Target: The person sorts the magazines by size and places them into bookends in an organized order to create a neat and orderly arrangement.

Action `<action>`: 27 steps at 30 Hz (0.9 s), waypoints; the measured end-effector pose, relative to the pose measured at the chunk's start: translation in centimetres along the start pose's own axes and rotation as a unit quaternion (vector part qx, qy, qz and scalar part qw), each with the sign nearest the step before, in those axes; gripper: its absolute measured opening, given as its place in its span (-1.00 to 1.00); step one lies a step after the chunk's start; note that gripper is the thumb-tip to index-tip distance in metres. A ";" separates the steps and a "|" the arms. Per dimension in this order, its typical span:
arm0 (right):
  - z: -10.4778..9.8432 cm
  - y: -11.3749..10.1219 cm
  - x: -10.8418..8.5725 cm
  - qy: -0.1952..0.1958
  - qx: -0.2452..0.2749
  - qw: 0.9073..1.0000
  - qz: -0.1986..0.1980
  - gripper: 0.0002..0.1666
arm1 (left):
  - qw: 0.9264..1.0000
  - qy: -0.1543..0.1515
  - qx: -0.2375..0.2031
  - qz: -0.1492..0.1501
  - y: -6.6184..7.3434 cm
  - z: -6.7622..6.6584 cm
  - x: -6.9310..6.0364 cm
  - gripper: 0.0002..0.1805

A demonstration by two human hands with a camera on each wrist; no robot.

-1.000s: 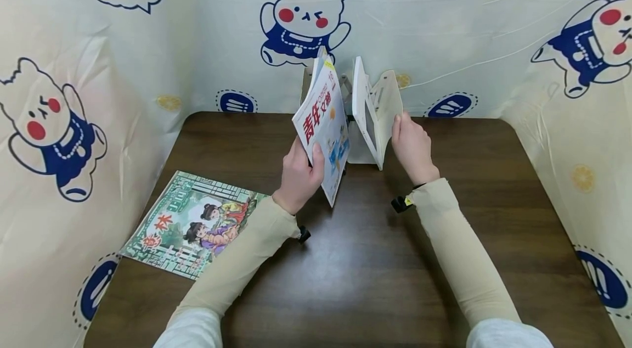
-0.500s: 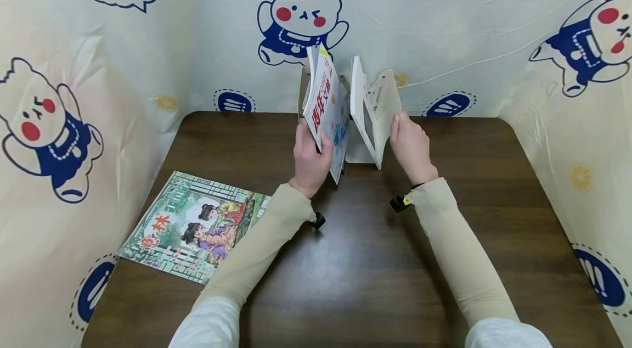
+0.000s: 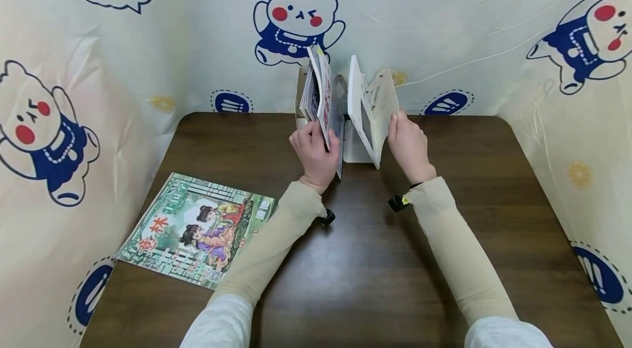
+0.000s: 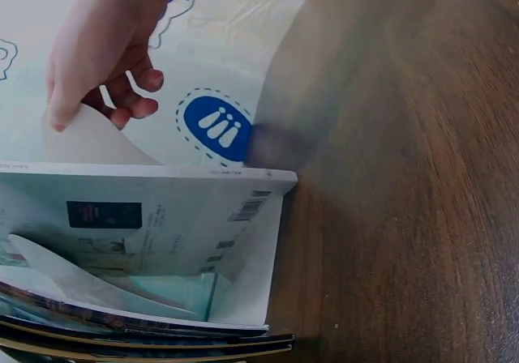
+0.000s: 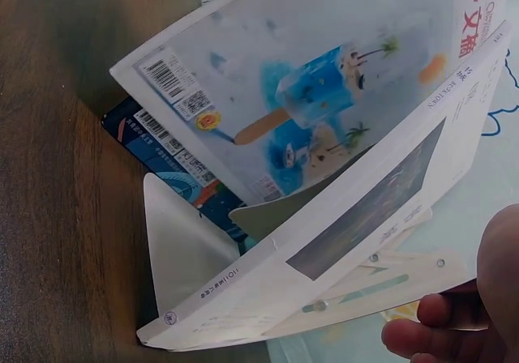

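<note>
My left hand (image 3: 316,153) grips the near edge of a magazine (image 5: 308,96) with a blue popsicle on its cover, thumb on the cover side. In the head view this magazine stands nearly edge-on among other upright magazines (image 3: 310,96) in a white bookend (image 3: 356,147). My right hand (image 3: 411,145) pinches the bookend's right side panel (image 3: 387,101) between thumb and fingers. A white book (image 5: 324,233) leans inside that panel, with a gap between it and the magazine. The left hand is out of sight in its own wrist view.
A green magazine (image 3: 197,230) with two cartoon children on its cover lies flat at the left of the dark wooden table (image 3: 375,271). Behind the bookend hangs a pale printed cloth (image 3: 405,18) with bear drawings, which also covers both sides.
My left hand has moved right and away from me, bringing the magazine deeper into the bookend and turning it more edge-on. The right hand keeps its hold on the panel.
</note>
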State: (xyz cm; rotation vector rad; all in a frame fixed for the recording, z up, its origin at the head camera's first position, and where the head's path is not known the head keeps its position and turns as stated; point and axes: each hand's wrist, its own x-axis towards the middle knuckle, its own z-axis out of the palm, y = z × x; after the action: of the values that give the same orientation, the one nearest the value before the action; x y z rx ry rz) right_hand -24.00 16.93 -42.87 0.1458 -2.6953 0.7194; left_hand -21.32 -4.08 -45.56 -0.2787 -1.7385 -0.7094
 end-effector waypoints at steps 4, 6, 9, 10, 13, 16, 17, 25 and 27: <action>0.0 0.0 0.0 0.001 0.000 1.000 0.001 -0.48 | 1.000 0.009 0.022 0.019 0.1 0.3 -0.2 -0.73; 0.0 0.0 0.0 0.001 0.001 1.000 0.002 -0.48 | 0.999 0.002 0.028 0.019 0.2 0.5 -0.3 -0.71; 0.0 -0.1 0.0 0.002 0.003 1.000 0.004 -0.49 | 0.999 -0.011 0.032 0.012 0.3 0.8 -0.3 -0.68; 0.0 -0.1 0.0 0.001 0.004 1.000 0.005 -0.50 | 0.999 -0.014 0.034 0.009 0.3 0.9 -0.3 -0.67; 0.0 -0.2 0.0 -0.001 0.006 1.000 0.005 -0.51 | 0.999 -0.018 0.042 -0.002 0.4 1.1 -0.3 -0.65; 0.0 -0.2 -0.1 0.001 0.006 1.000 0.003 -0.52 | 0.998 -0.024 0.058 -0.012 0.3 1.4 -0.3 -0.64; 0.0 -0.2 -0.1 0.002 0.006 1.000 0.003 -0.52 | 0.997 -0.027 0.065 -0.014 0.3 1.5 -0.3 -0.63; 0.0 -0.2 -0.1 0.003 0.008 1.000 0.003 -0.50 | 0.993 -0.047 0.104 -0.009 0.0 1.7 -0.5 -0.42; 0.0 -0.1 -0.1 0.004 0.009 1.000 0.004 -0.50 | 0.994 -0.057 0.096 -0.007 0.0 1.4 -0.6 -0.43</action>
State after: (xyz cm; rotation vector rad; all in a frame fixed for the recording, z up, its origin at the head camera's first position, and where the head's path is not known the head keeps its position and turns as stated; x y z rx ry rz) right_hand -23.84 16.81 -42.86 0.1362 -2.6842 0.7451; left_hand -22.30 -3.15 -46.38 -0.1779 -1.9043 -0.5405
